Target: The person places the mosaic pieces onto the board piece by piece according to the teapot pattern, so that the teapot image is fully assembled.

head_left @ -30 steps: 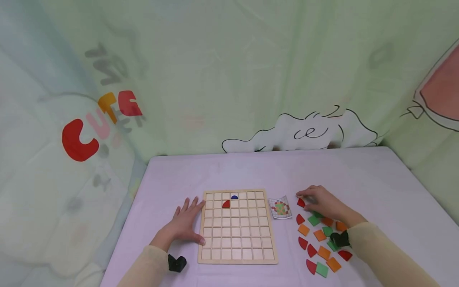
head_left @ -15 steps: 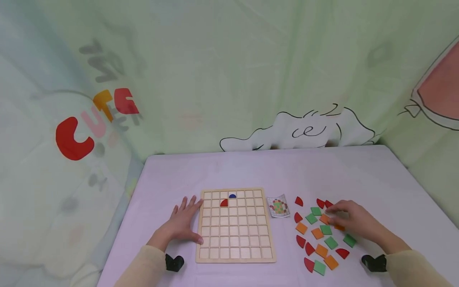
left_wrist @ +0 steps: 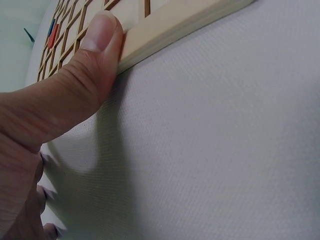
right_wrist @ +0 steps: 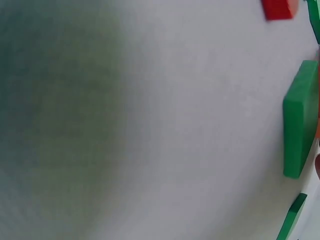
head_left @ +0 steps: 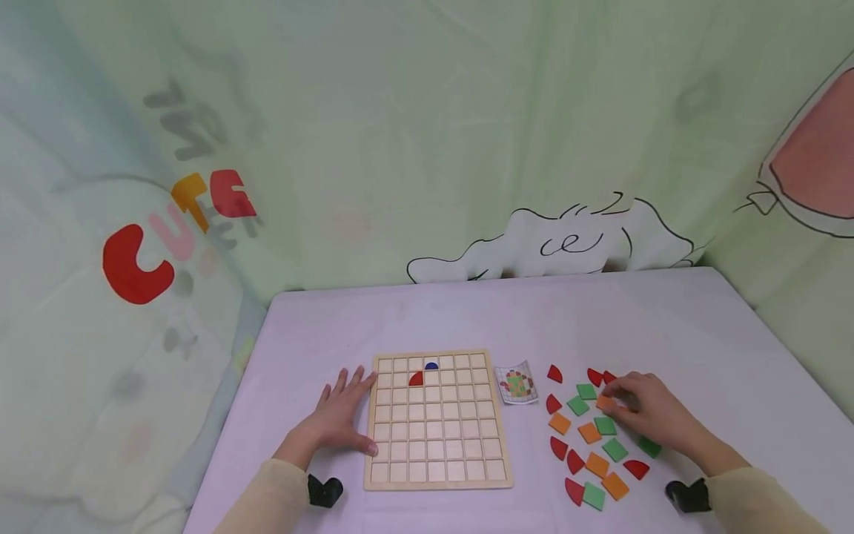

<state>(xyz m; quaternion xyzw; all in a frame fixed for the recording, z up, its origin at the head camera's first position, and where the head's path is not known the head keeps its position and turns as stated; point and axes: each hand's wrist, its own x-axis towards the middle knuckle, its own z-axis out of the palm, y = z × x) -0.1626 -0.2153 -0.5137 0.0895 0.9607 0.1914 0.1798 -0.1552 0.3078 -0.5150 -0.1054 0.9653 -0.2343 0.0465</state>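
Note:
My left hand lies at the left side of a wooden grid board, fingers spread. In the left wrist view its thumb rests on the board's edge. A red quarter-circle tile and a dark blue half-circle piece sit in cells near the board's top. My right hand is over the loose tiles, pinching an orange square tile between thumb and fingers. The right wrist view does not show that grip; it shows a nearby green tile.
A small printed pattern card lies right of the board. Several red quarter-circle tiles, green squares and orange squares lie scattered on the pale tablecloth. A painted curtain hangs behind the table.
My right hand moved from the upper-left red tile back rightward to the orange tile, which has shifted slightly and is now pinched. My left hand stays at the board.

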